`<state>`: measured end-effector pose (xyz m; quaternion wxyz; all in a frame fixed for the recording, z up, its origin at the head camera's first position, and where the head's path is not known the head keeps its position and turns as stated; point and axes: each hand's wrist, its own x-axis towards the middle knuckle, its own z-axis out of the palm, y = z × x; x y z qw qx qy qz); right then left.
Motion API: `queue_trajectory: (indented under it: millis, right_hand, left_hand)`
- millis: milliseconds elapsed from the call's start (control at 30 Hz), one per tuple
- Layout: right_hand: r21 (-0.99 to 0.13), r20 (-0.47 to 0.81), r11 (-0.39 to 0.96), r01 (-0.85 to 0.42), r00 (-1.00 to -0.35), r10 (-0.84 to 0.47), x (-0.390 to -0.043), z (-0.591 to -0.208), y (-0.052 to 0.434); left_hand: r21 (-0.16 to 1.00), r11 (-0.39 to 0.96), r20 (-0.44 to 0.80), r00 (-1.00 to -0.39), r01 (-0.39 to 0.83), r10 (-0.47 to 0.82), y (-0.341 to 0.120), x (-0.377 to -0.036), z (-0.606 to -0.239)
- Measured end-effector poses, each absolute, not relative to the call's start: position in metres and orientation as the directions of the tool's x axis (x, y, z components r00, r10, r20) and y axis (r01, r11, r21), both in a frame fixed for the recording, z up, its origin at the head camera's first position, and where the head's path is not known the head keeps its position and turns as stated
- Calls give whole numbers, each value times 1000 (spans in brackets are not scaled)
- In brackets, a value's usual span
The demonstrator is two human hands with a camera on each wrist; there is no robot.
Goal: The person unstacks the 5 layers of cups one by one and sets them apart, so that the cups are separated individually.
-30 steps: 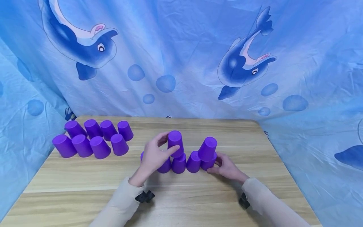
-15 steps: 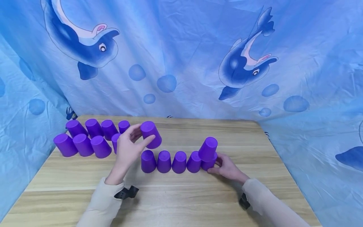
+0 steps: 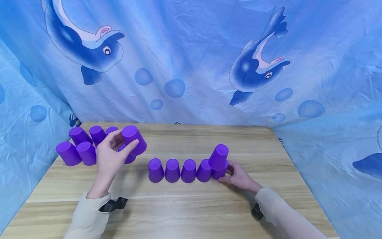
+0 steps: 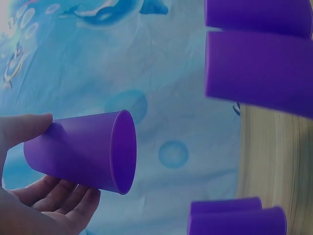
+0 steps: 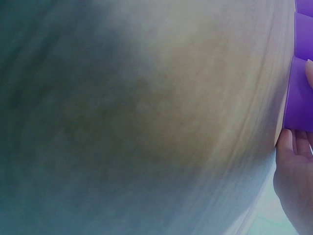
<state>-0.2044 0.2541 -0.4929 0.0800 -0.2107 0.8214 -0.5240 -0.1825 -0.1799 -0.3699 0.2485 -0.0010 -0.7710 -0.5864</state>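
While left hand (image 3: 111, 157) clamps tapered purple plastic cup (image 3: 135, 135), right hand (image 3: 239, 176) grips right-end cup (image 3: 219, 175) of purple cup row (image 3: 172, 171); transfer apparent; set-down likely needs clearance.

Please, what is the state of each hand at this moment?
Left hand: holding a purple cup.
Right hand: holding the lower cup, under the upper cup.

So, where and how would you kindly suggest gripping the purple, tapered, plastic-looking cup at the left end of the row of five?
I'd take the end cup by its upper wall, front and back, from the open left: it stands upside down, narrowing upward, while the neighbouring purple cup crowds its right.
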Motion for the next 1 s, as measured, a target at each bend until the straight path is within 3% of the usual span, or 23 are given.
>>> queue_trajectory:
  millis: [233,533,1000]
  right_hand:
    - [-892,75,374,-255,-898,-433,-207,-497,256]
    - [-899,49,374,-228,-901,-431,-205,-493,256]
    - [-896,60,375,-239,-900,-431,-200,-482,251]
  left_hand:
    - [926,316,323,-863,204,-388,-205,-176,-370]
    - [969,18,211,-786,247,-580,-250,-171,-377]
    - [959,-166,42,-696,229,-716,-297,-163,-386]
